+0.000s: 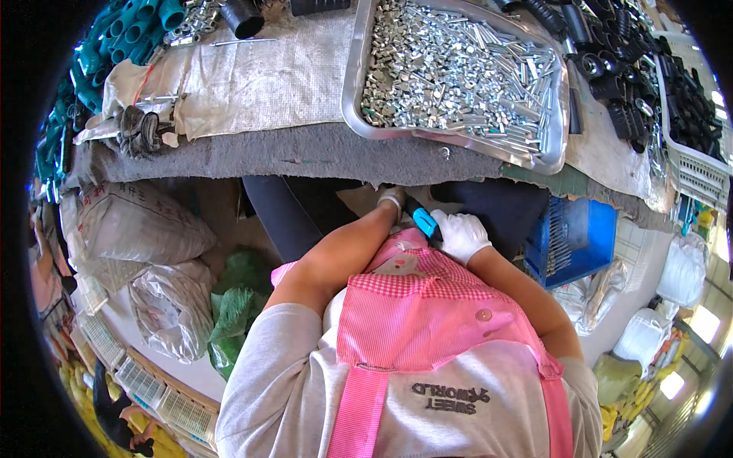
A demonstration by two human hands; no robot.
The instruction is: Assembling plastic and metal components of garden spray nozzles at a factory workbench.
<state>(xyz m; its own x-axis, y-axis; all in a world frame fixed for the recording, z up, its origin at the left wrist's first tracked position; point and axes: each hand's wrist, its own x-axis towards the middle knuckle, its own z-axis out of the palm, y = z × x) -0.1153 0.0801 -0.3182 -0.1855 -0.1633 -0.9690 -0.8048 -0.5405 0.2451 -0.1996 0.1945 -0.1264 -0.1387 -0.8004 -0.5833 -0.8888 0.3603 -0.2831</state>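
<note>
My right hand (461, 236), in a white glove, is closed around a black piece with a bright turquoise end (424, 222); its exact kind does not show. It lies just above my lap, below the bench edge. My left hand (392, 196), also gloved, reaches beside the black end of that piece. The bench edge and my forearm hide most of its fingers. Above both hands, a metal tray (353, 99) on the bench holds a heap of small silvery metal parts and long pins.
Grey cloth (252, 156) covers the bench edge. Teal tubes (137, 30) lie at far left, black tubular parts (603, 61) at far right. A blue crate (580, 237) stands right of my knees. White sacks (145, 225) and a green bag (237, 294) sit at left.
</note>
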